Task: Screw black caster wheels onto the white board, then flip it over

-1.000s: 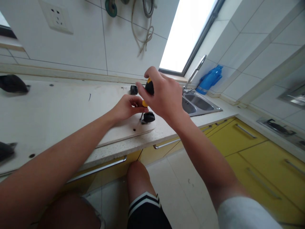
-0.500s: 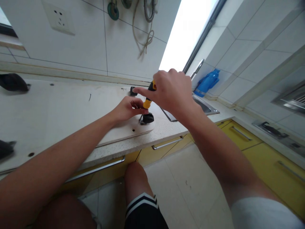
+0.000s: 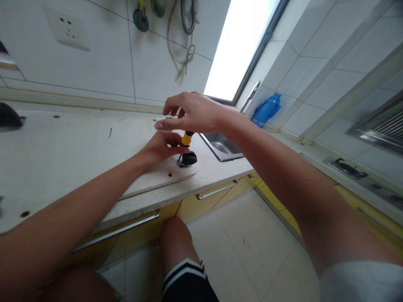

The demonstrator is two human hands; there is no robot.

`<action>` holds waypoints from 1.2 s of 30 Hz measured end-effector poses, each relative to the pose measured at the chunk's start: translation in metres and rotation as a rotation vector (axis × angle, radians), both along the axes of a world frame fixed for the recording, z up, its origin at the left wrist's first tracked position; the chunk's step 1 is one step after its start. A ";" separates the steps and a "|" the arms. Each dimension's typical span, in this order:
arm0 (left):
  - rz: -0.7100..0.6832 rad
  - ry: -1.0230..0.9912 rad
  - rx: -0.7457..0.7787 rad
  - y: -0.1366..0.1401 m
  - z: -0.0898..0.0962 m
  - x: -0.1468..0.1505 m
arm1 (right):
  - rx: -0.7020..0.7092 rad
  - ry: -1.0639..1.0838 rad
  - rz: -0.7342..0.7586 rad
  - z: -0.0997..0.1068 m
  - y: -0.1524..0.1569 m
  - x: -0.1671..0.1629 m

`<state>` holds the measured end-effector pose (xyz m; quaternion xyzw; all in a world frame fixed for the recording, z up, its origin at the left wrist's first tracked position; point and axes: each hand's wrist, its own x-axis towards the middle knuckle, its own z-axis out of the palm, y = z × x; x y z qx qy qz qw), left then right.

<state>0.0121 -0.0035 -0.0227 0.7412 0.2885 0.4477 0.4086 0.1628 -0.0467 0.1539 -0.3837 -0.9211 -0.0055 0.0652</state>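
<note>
A yellow-and-black screwdriver [image 3: 187, 139] stands over a black caster wheel [image 3: 189, 158] with a metal bracket, near the right end of a white board [image 3: 78, 147]. My left hand [image 3: 160, 147] is pinched around the screwdriver's lower end, just above the wheel. Over the handle's top, my right hand [image 3: 192, 112] has its thumb and fingers spread toward the left, not wrapped around the handle. My right palm hides the top of the handle. Another black caster [image 3: 9, 116] is on the board's far left.
The board lies on a speckled countertop [image 3: 176, 188] above yellow drawers with metal handles. A steel sink [image 3: 222, 144] is to the right, with a blue bottle-shaped item [image 3: 267, 110] behind it. A wall socket [image 3: 66, 28] and hanging hoses are on the tiled wall.
My right hand has loosened from around the screwdriver handle, and its fingers have spread leftward over it. My left hand stays at the tool's lower end. The view has turned slightly right.
</note>
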 end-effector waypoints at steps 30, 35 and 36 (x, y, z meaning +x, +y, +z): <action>0.070 -0.071 0.065 -0.008 0.004 -0.002 | -0.131 0.022 -0.011 0.018 0.010 -0.031; -0.003 -0.032 0.022 -0.012 0.007 0.000 | -0.161 0.040 0.030 0.021 0.017 -0.020; -0.019 -0.031 -0.003 -0.013 0.007 0.001 | -0.198 0.061 0.038 0.020 0.019 -0.016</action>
